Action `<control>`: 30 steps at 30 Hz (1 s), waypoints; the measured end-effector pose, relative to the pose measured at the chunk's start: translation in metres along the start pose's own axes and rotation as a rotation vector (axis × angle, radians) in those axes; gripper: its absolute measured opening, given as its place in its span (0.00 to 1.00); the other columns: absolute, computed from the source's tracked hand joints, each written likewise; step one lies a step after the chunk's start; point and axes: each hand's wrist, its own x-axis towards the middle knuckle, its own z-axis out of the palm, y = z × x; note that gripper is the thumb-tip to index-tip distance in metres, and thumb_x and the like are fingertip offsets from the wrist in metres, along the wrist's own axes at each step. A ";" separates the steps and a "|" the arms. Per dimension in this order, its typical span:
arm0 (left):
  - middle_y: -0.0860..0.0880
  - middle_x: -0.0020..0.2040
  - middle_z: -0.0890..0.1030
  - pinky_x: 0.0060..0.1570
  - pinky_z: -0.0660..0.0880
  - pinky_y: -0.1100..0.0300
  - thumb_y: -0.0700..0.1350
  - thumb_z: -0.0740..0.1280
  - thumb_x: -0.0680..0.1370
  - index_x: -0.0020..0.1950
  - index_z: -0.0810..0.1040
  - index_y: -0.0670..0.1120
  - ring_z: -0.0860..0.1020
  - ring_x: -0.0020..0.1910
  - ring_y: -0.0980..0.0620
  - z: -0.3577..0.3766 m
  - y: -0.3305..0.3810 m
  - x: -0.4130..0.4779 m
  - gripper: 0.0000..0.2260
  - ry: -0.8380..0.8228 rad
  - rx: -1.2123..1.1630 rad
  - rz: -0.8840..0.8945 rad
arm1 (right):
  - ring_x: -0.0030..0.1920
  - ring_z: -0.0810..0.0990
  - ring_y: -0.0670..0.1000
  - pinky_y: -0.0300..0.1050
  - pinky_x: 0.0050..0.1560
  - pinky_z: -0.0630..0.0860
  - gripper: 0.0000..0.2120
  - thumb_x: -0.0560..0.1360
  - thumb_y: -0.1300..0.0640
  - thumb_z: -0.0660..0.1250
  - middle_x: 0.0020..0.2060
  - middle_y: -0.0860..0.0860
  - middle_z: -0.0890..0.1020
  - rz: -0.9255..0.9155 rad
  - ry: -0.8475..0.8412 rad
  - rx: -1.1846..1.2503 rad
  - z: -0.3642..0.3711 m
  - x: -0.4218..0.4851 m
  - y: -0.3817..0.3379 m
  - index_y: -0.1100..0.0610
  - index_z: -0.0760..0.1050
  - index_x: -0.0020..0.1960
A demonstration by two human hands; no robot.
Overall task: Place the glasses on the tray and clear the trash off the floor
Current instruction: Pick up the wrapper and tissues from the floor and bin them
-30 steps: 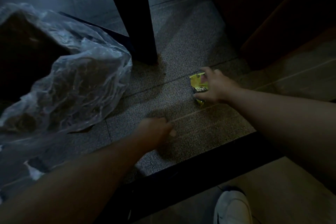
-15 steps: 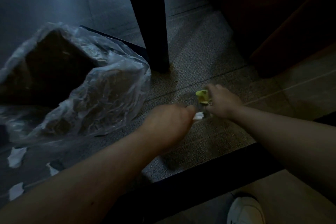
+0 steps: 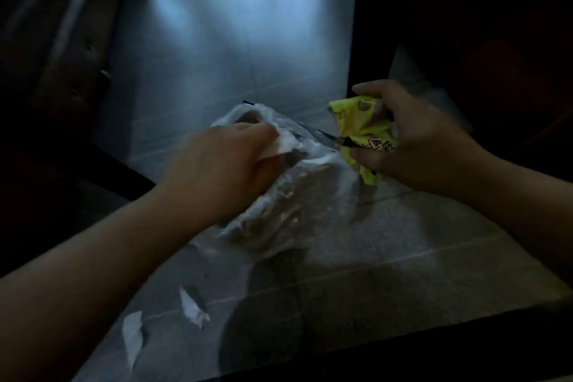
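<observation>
My right hand (image 3: 415,146) grips a crumpled yellow snack wrapper (image 3: 361,130), held off the floor just right of a clear plastic bag (image 3: 279,205). My left hand (image 3: 223,161) is closed at the bag's upper edge with a small white paper scrap (image 3: 283,144) between its fingers. The bag lies crumpled on the grey carpet tiles and holds something dark. Two white paper scraps (image 3: 192,310) (image 3: 133,335) lie on the floor near my left forearm. No glasses or tray are in view.
A dark table leg (image 3: 372,25) stands behind my right hand. Dark furniture (image 3: 46,71) fills the left side. A dark bar (image 3: 403,350) crosses the near bottom right. Shiny floor (image 3: 232,40) stretches beyond the bag.
Both hands rose from the carpet and moved left to the bag. The right hand lifted the yellow wrapper off the floor. The left hand picked up a white scrap. The view swung left.
</observation>
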 end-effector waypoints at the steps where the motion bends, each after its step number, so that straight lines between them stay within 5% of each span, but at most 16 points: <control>1: 0.51 0.32 0.72 0.29 0.65 0.58 0.57 0.57 0.76 0.42 0.74 0.47 0.75 0.30 0.43 0.000 -0.015 -0.005 0.15 0.004 0.038 -0.041 | 0.41 0.71 0.40 0.21 0.40 0.63 0.36 0.66 0.50 0.76 0.45 0.38 0.69 -0.009 -0.016 0.012 0.005 0.007 -0.010 0.47 0.64 0.70; 5: 0.54 0.31 0.65 0.27 0.60 0.58 0.55 0.61 0.76 0.48 0.76 0.47 0.71 0.31 0.47 0.010 -0.057 -0.021 0.12 -0.077 0.101 -0.206 | 0.49 0.73 0.45 0.38 0.49 0.69 0.36 0.68 0.48 0.75 0.50 0.45 0.72 -0.111 -0.061 -0.008 0.032 0.035 -0.050 0.47 0.63 0.72; 10: 0.46 0.42 0.79 0.36 0.69 0.55 0.58 0.64 0.73 0.51 0.76 0.50 0.78 0.44 0.41 0.029 -0.076 -0.027 0.14 -0.174 0.073 -0.337 | 0.56 0.75 0.50 0.39 0.48 0.65 0.37 0.68 0.50 0.74 0.52 0.45 0.72 -0.174 -0.185 -0.101 0.066 0.063 -0.078 0.50 0.62 0.73; 14: 0.48 0.50 0.78 0.38 0.68 0.56 0.59 0.66 0.71 0.55 0.77 0.50 0.77 0.48 0.46 0.043 -0.078 -0.029 0.18 -0.205 0.023 -0.313 | 0.59 0.76 0.52 0.38 0.49 0.66 0.42 0.67 0.47 0.75 0.55 0.47 0.75 -0.156 -0.203 -0.193 0.082 0.073 -0.072 0.49 0.58 0.75; 18: 0.48 0.53 0.77 0.43 0.70 0.55 0.62 0.66 0.71 0.59 0.75 0.49 0.76 0.49 0.47 0.037 -0.084 -0.045 0.23 -0.122 -0.013 -0.267 | 0.68 0.71 0.55 0.53 0.63 0.72 0.46 0.64 0.36 0.70 0.70 0.53 0.71 -0.145 -0.212 -0.329 0.088 0.070 -0.068 0.49 0.56 0.76; 21: 0.48 0.51 0.77 0.42 0.73 0.54 0.60 0.65 0.73 0.56 0.76 0.49 0.76 0.47 0.48 0.024 -0.090 -0.069 0.19 -0.002 -0.102 -0.290 | 0.64 0.74 0.57 0.55 0.60 0.75 0.39 0.67 0.35 0.66 0.66 0.56 0.73 -0.315 -0.120 -0.337 0.087 0.057 -0.081 0.53 0.64 0.72; 25: 0.47 0.50 0.79 0.40 0.75 0.52 0.55 0.65 0.74 0.55 0.77 0.48 0.77 0.46 0.48 0.014 -0.104 -0.126 0.15 0.044 -0.068 -0.276 | 0.56 0.77 0.60 0.57 0.52 0.76 0.24 0.71 0.48 0.69 0.58 0.60 0.77 -0.619 -0.077 -0.305 0.115 0.027 -0.119 0.59 0.75 0.62; 30: 0.47 0.50 0.79 0.38 0.73 0.54 0.54 0.64 0.75 0.55 0.76 0.48 0.77 0.45 0.48 0.026 -0.118 -0.215 0.14 -0.015 0.031 -0.359 | 0.50 0.78 0.55 0.50 0.44 0.78 0.20 0.73 0.48 0.66 0.56 0.58 0.79 -0.742 -0.297 -0.310 0.181 -0.004 -0.160 0.57 0.74 0.61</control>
